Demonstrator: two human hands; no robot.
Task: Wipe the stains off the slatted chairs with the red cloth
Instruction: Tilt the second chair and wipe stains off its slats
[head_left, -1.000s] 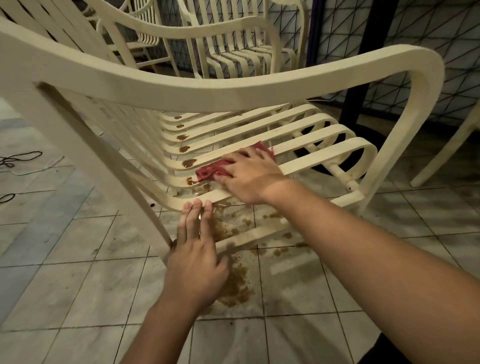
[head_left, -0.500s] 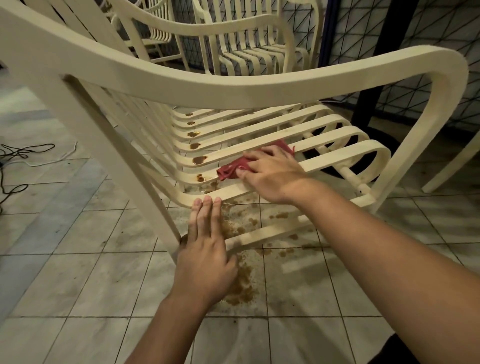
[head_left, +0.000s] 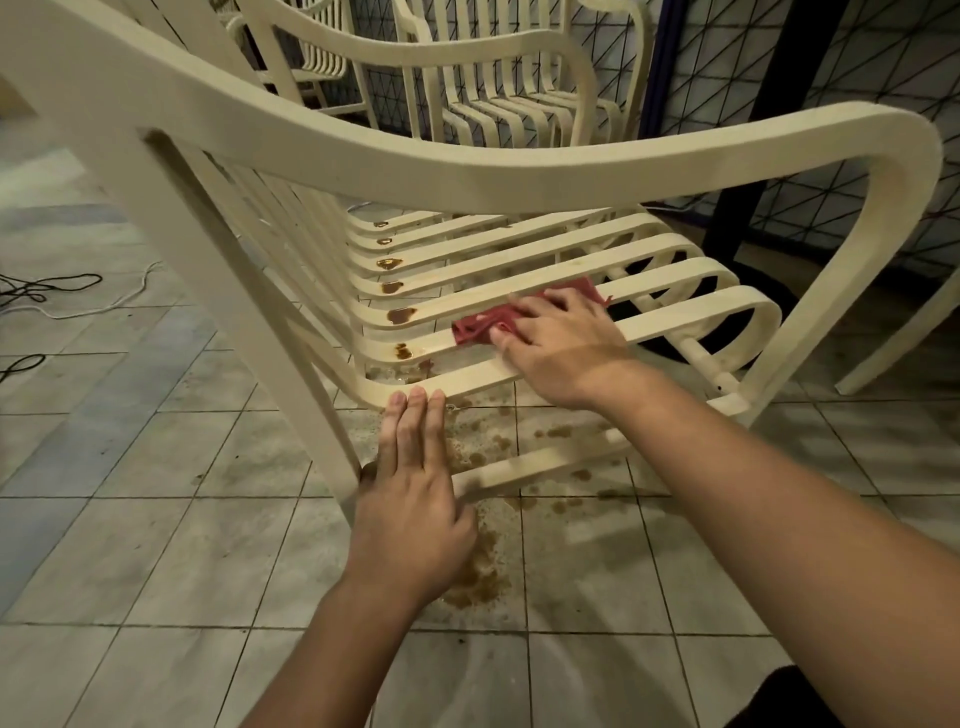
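- Red cloth (head_left: 475, 328) lies bunched on the seat of the slatted chair (head_left: 467, 166), across the second and third slats in from the seat's near side edge, about midway between the backrest and the curled front edge.
- Head view, right hand (head_left: 563, 349): it lies palm down on the cloth with its fingers laid out flat and slightly spread, pressing the cloth onto the slats. Only the cloth's left end and a frayed corner show past the fingers.
- Left hand (head_left: 415, 499): fingers straight and pressed together, their tips touching the outer edge of the nearest seat slat. The thumb is tucked out of sight by the chair's rear leg.
- Brown stains (head_left: 402, 315) sit in a row at the back ends of the slats — one puddle per slat, close to where the seat meets the backrest. A wet sheen runs along the slat between the nearest stains and the cloth.
- Under the seat the tiled floor (head_left: 156, 467) carries a brown spill (head_left: 480, 574) and scattered drops.
- Behind stands a second slatted chair (head_left: 519, 67), against a dark wire mesh (head_left: 883, 67) — cables (head_left: 47, 291) lie on the floor at the left edge.
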